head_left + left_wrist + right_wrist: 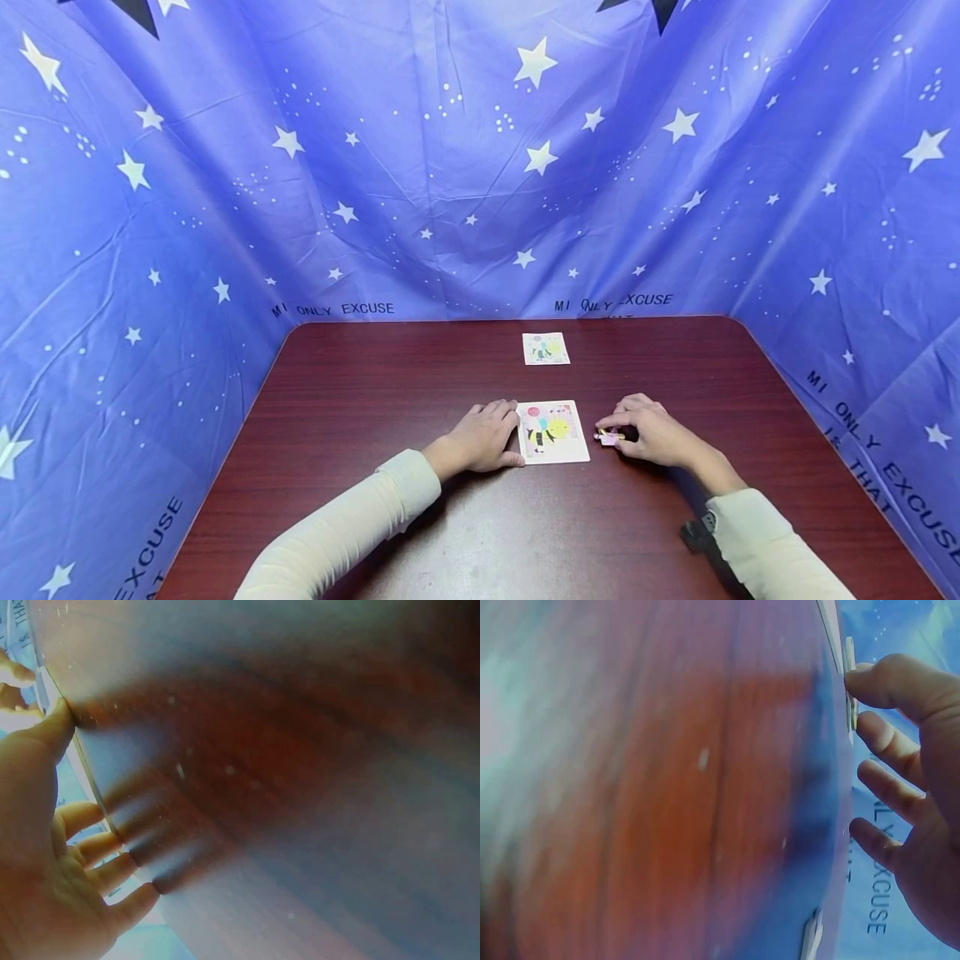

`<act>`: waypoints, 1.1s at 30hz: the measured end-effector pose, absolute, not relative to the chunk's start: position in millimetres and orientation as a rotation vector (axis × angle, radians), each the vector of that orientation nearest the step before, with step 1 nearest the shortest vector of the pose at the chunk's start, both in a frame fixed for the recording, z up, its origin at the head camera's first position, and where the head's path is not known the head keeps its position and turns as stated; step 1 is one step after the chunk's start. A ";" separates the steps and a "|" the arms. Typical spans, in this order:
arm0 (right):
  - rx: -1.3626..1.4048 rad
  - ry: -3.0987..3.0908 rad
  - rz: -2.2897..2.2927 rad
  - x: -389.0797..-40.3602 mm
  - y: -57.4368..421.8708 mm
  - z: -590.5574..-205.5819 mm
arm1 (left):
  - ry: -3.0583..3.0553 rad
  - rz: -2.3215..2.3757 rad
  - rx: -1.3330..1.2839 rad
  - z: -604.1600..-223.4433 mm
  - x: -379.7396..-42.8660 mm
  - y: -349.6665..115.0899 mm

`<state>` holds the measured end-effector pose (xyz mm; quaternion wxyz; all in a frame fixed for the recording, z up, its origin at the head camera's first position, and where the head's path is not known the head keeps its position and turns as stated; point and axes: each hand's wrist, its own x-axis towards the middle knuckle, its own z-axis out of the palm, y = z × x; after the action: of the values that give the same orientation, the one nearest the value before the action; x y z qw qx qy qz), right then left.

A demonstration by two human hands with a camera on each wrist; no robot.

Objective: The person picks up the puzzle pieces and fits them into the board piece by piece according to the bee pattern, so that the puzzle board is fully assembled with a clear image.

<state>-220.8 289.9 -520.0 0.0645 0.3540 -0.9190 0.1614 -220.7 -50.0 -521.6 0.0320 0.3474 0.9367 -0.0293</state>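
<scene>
A white-bordered square puzzle board [568,453] with a yellow and black bee picture lies flat on the table. My left hand [483,437] rests at its left edge, thumb near the lower corner and fingers near the upper one. Just right of the board, my right hand [654,430] pinches a small pink and yellow puzzle piece [609,438] between thumb and fingers. In the right wrist view this puzzle piece [850,690] shows edge-on at the thumb tip, and the other fingers are spread apart. The left wrist view shows the left fingertips [101,847] down on the table.
A smaller card [546,350] with a similar bee picture lies farther back on the dark red wooden table [375,367]. A black object [699,533] is beside the right sleeve. Blue star-patterned cloth [420,167] surrounds the table's back and sides.
</scene>
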 end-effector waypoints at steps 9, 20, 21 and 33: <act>1.131 -2.764 0.512 -225.9 268.6 -521.0 | 2.872 -0.081 1.051 -524.8 -222.0 -49.6; 1.232 -2.729 0.526 -229.6 243.7 -522.7 | 2.884 -0.074 1.059 -524.8 -221.9 -49.3; 1.233 -2.737 0.525 -229.7 241.9 -522.9 | 2.884 -0.073 1.059 -524.9 -222.1 -49.5; 1.224 -2.794 0.500 -226.1 220.9 -519.6 | 2.878 -0.072 1.055 -524.4 -222.1 -49.5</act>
<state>-226.1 220.9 -519.6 0.0252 0.3958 -0.9036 0.1616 -222.1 -49.5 -524.4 0.0376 0.3438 0.9380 -0.0234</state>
